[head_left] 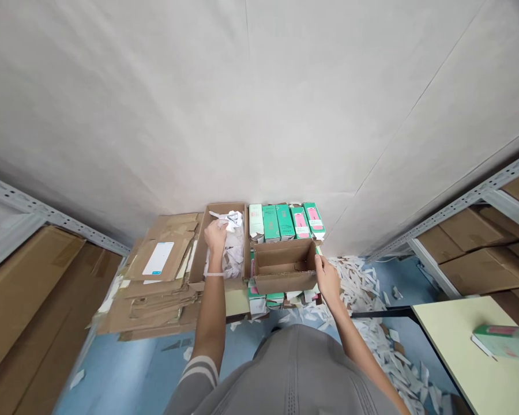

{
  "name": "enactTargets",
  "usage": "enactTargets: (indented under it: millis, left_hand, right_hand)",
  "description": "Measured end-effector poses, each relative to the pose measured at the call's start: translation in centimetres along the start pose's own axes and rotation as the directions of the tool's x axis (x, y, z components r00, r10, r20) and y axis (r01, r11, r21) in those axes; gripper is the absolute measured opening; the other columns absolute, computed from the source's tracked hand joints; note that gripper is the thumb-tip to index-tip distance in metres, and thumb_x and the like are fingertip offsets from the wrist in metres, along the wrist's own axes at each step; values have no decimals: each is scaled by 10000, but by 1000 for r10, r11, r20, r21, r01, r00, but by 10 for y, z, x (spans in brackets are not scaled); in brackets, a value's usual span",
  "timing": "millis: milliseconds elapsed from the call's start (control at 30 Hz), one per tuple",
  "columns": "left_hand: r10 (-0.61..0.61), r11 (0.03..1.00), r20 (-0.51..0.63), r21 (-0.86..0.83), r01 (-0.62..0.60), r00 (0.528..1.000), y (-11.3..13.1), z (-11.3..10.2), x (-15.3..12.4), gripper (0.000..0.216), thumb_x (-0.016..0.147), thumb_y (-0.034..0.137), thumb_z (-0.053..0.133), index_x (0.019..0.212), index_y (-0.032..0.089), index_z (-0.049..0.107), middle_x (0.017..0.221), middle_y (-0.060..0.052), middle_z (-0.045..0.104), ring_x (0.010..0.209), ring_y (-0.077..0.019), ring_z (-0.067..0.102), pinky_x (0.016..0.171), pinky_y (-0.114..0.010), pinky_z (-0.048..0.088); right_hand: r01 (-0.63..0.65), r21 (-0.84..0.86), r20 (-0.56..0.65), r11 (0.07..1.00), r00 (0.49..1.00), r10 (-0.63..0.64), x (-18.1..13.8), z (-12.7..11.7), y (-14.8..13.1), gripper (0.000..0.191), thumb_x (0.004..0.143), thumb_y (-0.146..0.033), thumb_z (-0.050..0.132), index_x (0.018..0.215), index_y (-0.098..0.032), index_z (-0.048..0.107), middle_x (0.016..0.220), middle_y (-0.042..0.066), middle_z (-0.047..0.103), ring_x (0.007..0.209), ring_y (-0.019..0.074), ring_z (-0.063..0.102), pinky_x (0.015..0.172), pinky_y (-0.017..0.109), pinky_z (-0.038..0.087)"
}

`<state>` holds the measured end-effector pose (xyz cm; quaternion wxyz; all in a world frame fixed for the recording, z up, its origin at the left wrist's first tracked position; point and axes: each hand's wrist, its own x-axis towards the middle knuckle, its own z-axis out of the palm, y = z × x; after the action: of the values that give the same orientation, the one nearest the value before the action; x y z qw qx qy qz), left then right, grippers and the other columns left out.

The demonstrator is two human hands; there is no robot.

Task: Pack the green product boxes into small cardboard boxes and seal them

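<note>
My left hand (216, 235) reaches into a cardboard carton (194, 271) filled with crumpled white paper strips (234, 256). Its fingers are curled closed on some of the strips, which stick out beyond the knuckles. My right hand (327, 280) grips the right end of a smaller open cardboard box (285, 282), which has no contents visible. This box rests on top of green product boxes. Behind it stands a row of green and white product boxes (271, 223), some with pink panels.
Flattened cardboard (155, 288) is stacked at the left. White paper scraps (358, 282) cover the blue floor at the right. A pale yellow table (467, 340) holds another green box (506, 343). Metal shelving (450, 210) with cartons flanks both sides, and a pale wall (251, 115) rises behind.
</note>
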<state>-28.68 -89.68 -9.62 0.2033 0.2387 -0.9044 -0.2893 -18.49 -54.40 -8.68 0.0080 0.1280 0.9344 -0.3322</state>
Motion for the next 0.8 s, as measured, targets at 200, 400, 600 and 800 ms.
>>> enactTargets:
  millis: [200,400,600,800]
  left_hand:
    - [339,804,-120,-477,-354,933,42,-52,-63,135,810,288,637,839,195,731,910,-33,738,890,-192,670,854,-301,498]
    - [611,702,107,-530,-475,784,69,-40,-120,144,826,181,607,837,244,736,895,-20,742,906,-201,655,922,-368,468]
    - [633,729,220,-492,-476,742,72,-21,-136,218,846,127,543,858,253,721,946,-5,739,951,-196,642,925,-357,440]
    - [617,742,246,-499,-449,747,72,-27,-139,153,890,239,562,914,258,712,984,-8,732,957,-202,643,887,-346,440]
  right_hand:
    - [-23,-14,17,1000,1000,23,1,-1,-5,564,980,-511,230,1238,-216,634,1078,108,699,1002,264,625,803,311,413]
    - [-16,-20,20,1000,1000,16,1,-2,-6,549,988,-500,234,1251,-217,624,1107,117,695,1045,272,624,821,319,420]
    - [-12,-27,8,1000,1000,12,0,-3,-4,540,990,-507,234,1248,-242,628,1097,104,698,1036,270,625,835,329,419]
    - [4,1,4,1000,1000,-4,-2,-3,-5,548,991,-498,229,1212,-227,650,1058,99,702,998,259,630,807,307,423]
